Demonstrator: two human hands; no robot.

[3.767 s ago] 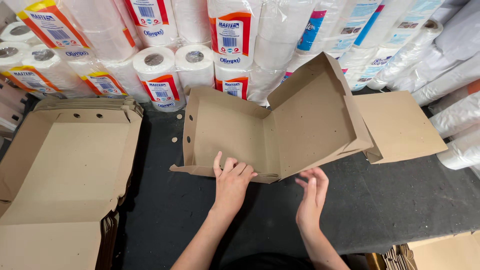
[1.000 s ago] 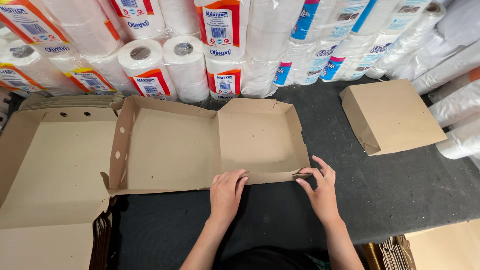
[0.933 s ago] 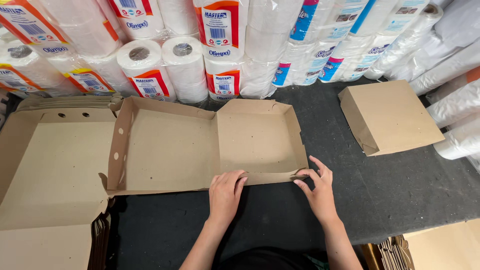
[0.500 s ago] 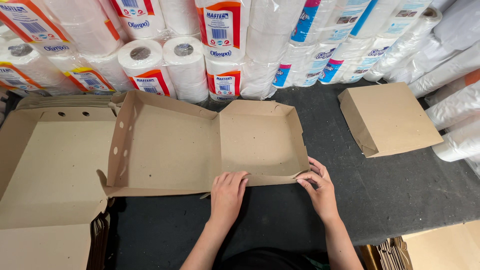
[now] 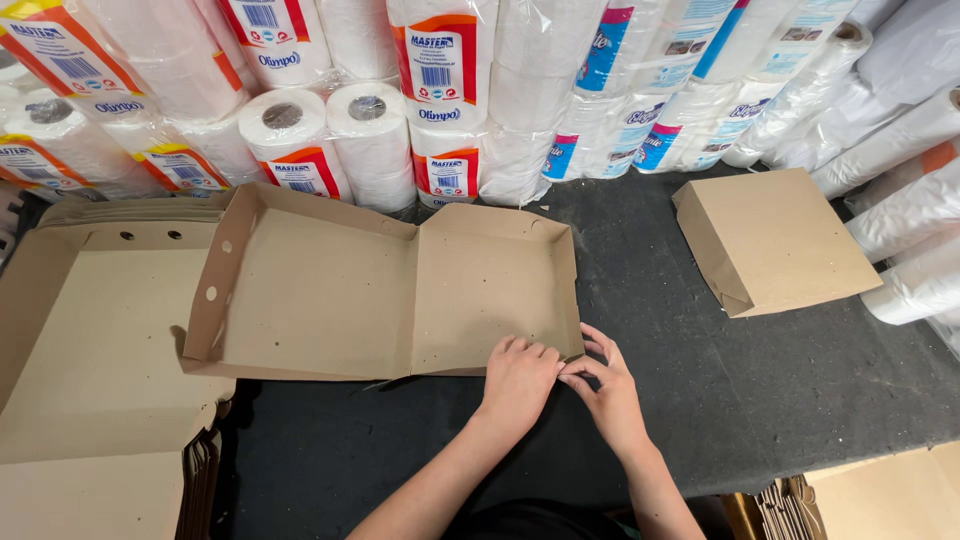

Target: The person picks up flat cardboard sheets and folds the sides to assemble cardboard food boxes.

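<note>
The open cardboard box (image 5: 390, 290) lies flat on the dark worktop (image 5: 800, 390), its two shallow halves side by side with the side walls folded up. It sits just in front of the stacked packs of paper rolls (image 5: 400, 100), and its left half overlaps another flattened carton (image 5: 90, 350).

Both hands work at the near right corner of the box. The left hand (image 5: 520, 380) rests palm down on the near front wall of the right half, fingers together and pressing the flap. The right hand (image 5: 605, 390) meets it at the corner; its grip appears to pinch the corner tab between thumb and fingertips, though the contact point is partly hidden by the left hand.

Step in hand, by judgement: forming and locking the near right corner of the right half. The next move likely calls for holding the front wall upright while the tab is tucked behind the side wall, with pressure kept low enough not to crease the board.

A closed, folded cardboard box (image 5: 780, 240) lies apart to the right, near bagged rolls (image 5: 910, 200).
</note>
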